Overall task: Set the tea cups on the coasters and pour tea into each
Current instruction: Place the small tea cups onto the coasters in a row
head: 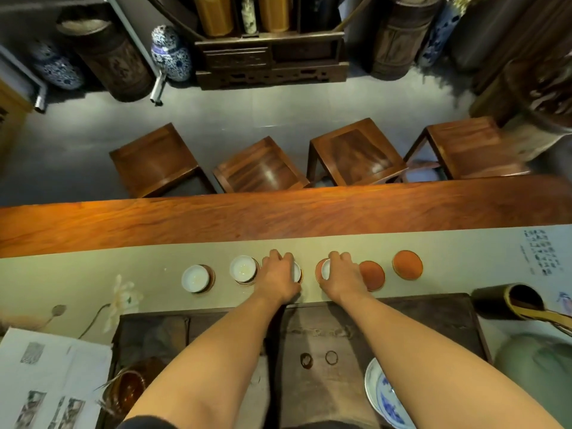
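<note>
Nearest me is the dark tea tray [309, 335]. Just beyond it, on the pale runner [93, 267], my left hand [278, 274] grasps a white cup [296, 271] on its coaster, and my right hand [342, 274] grasps another cup [326, 270] on a red coaster [318, 269]. Left of these, two cups [195, 278] [243, 269] sit on coasters; right, two coasters [373, 275] [407, 264] lie bare.

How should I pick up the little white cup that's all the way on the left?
Pinch the leftmost cup by its rim from above, thumb on one side, fingers opposite. It stands upright on its coaster, mouth open upward, no handle showing, and the next cup sits close beside it, so a side reach looks crowded.
</note>
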